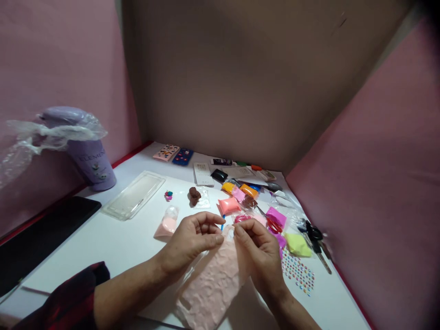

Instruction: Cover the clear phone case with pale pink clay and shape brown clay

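Observation:
A phone case [215, 279] covered in lumpy pale pink clay slants up from the bottom of the view, its camera opening at the upper end. At its upper left corner is my left hand [197, 238], thumb on the edge and the other fingers curled, partly behind it. The upper right edge is pinched between thumb and fingers of my right hand [259, 245]. Just beyond lie a blue stick [223, 223] and a coral clay packet [229, 205]. An opened pale pink clay packet [167, 226] rests left of my left hand.
Brown clay [194, 196], a multicoloured clay bit [168, 196] and a clear case box [134, 196] lie left of centre. Several clay packets, red-handled scissors [274, 225], a gem sheet [300, 273] and keys [321, 247] are rightward. A purple cup [91, 158] stands far left.

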Action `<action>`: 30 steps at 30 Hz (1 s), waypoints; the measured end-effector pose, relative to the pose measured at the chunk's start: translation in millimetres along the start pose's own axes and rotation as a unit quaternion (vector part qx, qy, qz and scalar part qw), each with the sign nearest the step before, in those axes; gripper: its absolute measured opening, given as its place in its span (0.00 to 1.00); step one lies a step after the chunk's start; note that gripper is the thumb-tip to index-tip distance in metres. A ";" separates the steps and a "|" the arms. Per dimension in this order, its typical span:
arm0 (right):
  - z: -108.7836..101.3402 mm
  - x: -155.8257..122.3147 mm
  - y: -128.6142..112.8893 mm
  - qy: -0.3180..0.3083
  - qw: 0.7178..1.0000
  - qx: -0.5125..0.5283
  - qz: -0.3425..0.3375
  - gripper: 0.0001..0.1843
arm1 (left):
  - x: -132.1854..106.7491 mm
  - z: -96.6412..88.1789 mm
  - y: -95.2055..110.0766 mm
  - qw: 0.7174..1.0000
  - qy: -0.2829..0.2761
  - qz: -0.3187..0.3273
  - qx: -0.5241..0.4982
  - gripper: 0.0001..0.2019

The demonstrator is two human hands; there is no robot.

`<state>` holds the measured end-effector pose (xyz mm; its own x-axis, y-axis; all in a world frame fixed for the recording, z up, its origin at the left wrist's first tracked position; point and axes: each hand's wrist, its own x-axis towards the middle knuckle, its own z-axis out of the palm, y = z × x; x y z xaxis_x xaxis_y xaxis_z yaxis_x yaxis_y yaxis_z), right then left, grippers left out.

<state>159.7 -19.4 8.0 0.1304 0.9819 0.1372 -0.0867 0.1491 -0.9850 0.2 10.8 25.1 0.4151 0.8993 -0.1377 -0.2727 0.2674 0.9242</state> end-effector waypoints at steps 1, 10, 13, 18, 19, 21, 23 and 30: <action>-0.2 -0.4 0.1 -0.003 1.000 0.000 0.002 0.09 | 0.1 0.2 -0.7 1.000 0.000 0.004 -0.001 0.16; -0.9 -0.8 1.3 -0.004 1.000 0.010 0.003 0.08 | -1.2 3.3 3.9 1.000 0.019 -0.019 -0.002 0.12; -0.5 -0.5 0.7 -0.005 1.000 0.007 0.001 0.08 | 0.1 2.3 0.8 1.000 0.011 -0.003 -0.009 0.12; -0.3 0.0 1.9 -0.005 1.000 0.007 0.001 0.08 | 0.7 -0.4 -3.1 1.000 0.007 0.006 -0.004 0.14; -0.4 0.0 2.2 -0.003 1.000 0.008 0.001 0.08 | 0.4 -0.6 -2.9 1.000 0.005 0.002 -0.004 0.14; -0.6 -0.2 2.4 0.001 1.000 0.006 -0.002 0.08 | -0.5 -0.3 -1.9 1.000 -0.003 -0.006 -0.010 0.14; -0.8 -0.7 2.1 0.000 1.000 0.003 -0.004 0.08 | -1.2 0.7 -1.0 1.000 -0.008 -0.001 -0.017 0.14; -1.9 -1.9 2.4 0.000 1.000 0.002 -0.009 0.08 | -0.9 3.0 -0.6 1.000 0.007 -0.005 -0.020 0.15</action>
<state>161.1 -21.1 5.1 0.1323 0.9792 0.1539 -0.0891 0.1664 -0.9820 2.6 8.8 25.7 0.4055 0.9014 -0.1520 -0.3039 0.2897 0.9076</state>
